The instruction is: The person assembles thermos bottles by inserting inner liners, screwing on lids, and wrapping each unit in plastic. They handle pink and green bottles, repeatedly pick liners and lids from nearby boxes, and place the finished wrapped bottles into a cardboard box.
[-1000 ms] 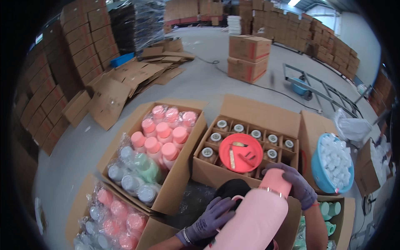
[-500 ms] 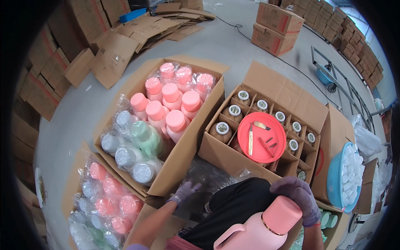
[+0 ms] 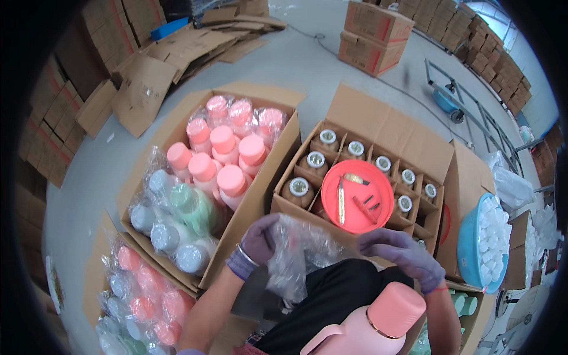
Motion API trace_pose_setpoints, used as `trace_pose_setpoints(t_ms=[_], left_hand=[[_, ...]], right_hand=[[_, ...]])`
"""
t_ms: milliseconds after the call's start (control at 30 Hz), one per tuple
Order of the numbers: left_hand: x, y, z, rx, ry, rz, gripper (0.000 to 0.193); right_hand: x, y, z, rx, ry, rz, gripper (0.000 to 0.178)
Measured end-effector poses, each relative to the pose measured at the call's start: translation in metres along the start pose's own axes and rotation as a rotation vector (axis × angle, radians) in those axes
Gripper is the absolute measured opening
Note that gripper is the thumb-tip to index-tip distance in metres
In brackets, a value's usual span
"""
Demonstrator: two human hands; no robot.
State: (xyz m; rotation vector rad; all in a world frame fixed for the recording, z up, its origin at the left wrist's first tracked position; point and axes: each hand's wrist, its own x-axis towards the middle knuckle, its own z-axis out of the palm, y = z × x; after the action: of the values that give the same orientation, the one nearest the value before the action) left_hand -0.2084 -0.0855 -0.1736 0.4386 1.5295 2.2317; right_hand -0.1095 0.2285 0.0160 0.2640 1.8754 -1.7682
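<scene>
1. the left hand [image 3: 259, 241] was closed on a clear bag [image 3: 290, 251], which hung crumpled to its right.
2. the right hand [image 3: 405, 255] had its fingers apart and gripped nothing that showed; they curved toward the bag, and contact was not clear.
3. the pink bottle [image 3: 364, 328] was just below the right hand, tilted over the lap [image 3: 322, 296], its lower part out of view.
4. done, as far as showed: the bottle had its cap [image 3: 397, 305] on. not yet done: it was bare of plastic, with the bag apart from it.
5. left of and beyond the left hand, the left box [image 3: 260, 192] held pink, grey and green bottles, many in plastic; whether all were wrapped, i could not tell. below and left of that hand, bottles in the lower box [image 3: 96, 287] also wore plastic.
6. beyond the right hand, flasks [image 3: 298, 188] stood in the divided box [image 3: 390, 124], under a red tray [image 3: 380, 183].
7. no lettering showed on the bottle; far beyond both hands, stacked cartons [image 3: 376, 38] bore reddish print too small to read.
</scene>
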Motion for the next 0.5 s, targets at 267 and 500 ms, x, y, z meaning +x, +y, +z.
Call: trace_pose_setpoints(t_ms=[267, 500], left_hand=[[0.072, 0.079, 0.132, -0.726, -0.01, -0.201, 0.061], [0.041, 0.061, 0.168, 0.122, -0.026, -0.283, 0.039]], right_hand=[[0.032, -0.014, 0.015, -0.088, 0.34, -0.29, 0.031], [-0.017, -0.004, -0.005, 0.345, 0.576, -0.456, 0.024]])
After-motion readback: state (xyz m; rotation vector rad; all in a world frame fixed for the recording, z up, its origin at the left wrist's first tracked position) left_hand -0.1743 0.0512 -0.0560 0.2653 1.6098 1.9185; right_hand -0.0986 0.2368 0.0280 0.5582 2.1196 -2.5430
